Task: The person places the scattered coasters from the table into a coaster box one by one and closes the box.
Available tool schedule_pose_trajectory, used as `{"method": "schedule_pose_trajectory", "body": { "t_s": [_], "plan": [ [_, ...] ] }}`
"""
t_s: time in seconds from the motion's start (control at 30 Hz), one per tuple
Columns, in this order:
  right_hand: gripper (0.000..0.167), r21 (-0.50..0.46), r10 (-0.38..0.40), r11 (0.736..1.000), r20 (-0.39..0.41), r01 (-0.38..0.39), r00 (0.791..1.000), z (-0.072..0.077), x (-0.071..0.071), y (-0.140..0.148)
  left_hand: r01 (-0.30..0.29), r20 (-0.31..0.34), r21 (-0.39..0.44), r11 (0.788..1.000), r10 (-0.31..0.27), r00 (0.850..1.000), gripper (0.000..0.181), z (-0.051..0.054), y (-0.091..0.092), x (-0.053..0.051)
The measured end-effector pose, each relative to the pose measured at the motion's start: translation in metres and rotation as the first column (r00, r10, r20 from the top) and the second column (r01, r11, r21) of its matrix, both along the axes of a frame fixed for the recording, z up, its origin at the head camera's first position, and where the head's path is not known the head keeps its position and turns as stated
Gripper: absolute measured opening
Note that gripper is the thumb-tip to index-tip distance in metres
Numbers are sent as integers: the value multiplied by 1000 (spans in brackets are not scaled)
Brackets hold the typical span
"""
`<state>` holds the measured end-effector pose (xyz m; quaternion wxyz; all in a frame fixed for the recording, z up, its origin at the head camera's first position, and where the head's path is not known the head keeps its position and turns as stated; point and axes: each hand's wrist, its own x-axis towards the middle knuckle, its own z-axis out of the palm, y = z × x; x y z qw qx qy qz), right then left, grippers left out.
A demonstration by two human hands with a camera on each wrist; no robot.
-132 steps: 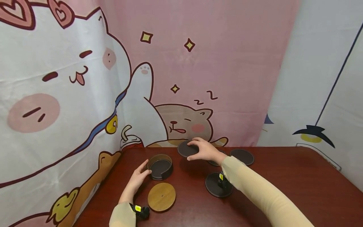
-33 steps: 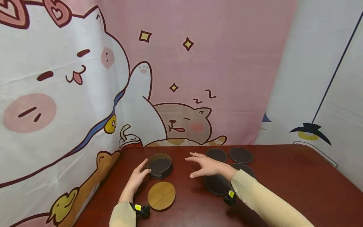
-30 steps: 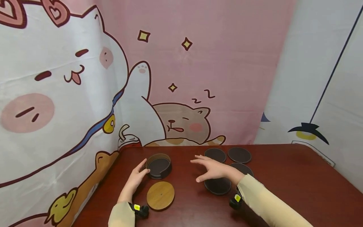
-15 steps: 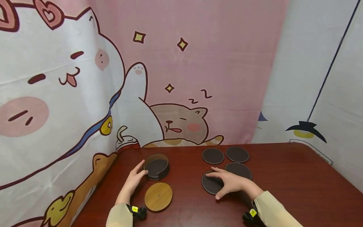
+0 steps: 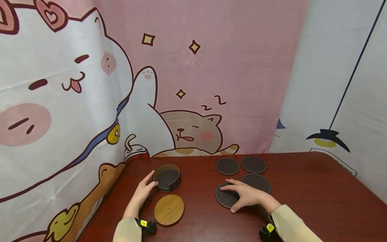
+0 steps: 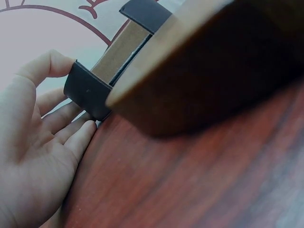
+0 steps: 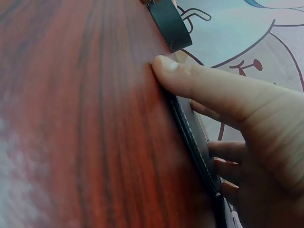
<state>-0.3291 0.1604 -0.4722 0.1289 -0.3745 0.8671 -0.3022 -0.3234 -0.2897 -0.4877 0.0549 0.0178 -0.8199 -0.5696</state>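
Note:
My left hand point(image 5: 142, 192) holds the left side of a round black coaster holder point(image 5: 174, 186). A dark coaster point(image 5: 167, 178) is visible inside it. In the left wrist view the thumb point(image 6: 59, 64) touches the top of the holder's wall point(image 6: 88, 90), with the other fingers along its outside. On the right, my right hand point(image 5: 249, 196) lies over the front-left dark coaster point(image 5: 222, 198), thumb at the near edge, fingertips across its top. From the right wrist, the thumb tip point(image 7: 166, 64) meets the stitched coaster edge point(image 7: 190, 137). The palm side is partly hidden.
Beyond the right hand lie three more dark coasters point(image 5: 227, 166), point(image 5: 254, 164), point(image 5: 258, 181). A round wooden disc point(image 5: 169, 210) lies in front of the holder. The red-brown table point(image 5: 302, 195) ends at a cartoon-printed curtain point(image 5: 242, 67).
4.4 seconds ago my right hand held a coaster in the air near the holder. It then moved right with nothing in it and came down on the front-left coaster. The left hand stayed put.

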Motion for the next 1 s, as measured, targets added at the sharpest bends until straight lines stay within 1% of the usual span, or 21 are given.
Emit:
{"method": "schedule_pose_trajectory", "body": {
  "t_s": [0.1,0.23,0.3,0.4,0.5,0.57,0.67,0.7,0.9,1.0],
  "plan": [
    [79,1,-9,1000,-3,9,1000,-3,1,0,5,3,8,1000,-5,1000,65,5,3,5],
    [78,9,-32,999,-47,33,998,-4,1,-1,22,6,14,1000,-22,1000,64,18,9,14],
    [78,11,-42,999,-72,43,997,-4,0,-2,26,3,13,1000,-26,1000,64,23,10,16],
    [77,3,-53,999,-103,54,993,-4,0,-4,24,-3,9,1000,-24,1000,65,19,7,13],
    [77,-21,-66,998,-121,64,990,-3,0,-4,20,-9,15,1000,-20,1000,65,8,2,4],
    [76,-41,-80,996,-127,76,989,-1,1,-4,18,-14,11,1000,-18,1000,65,4,1,1],
    [76,-74,-101,993,-132,91,986,4,1,-2,17,-22,11,1000,-17,1000,65,1,1,-1],
    [76,-86,-106,992,-138,95,985,6,1,-1,17,-17,14,1000,-17,1000,65,4,2,1],
    [75,-144,-132,984,-165,109,977,17,1,1,26,0,14,1000,-26,1000,63,35,16,23],
    [75,-162,-136,981,-182,107,974,22,2,2,29,0,10,1000,-29,1000,63,35,17,25]
  ]
}}
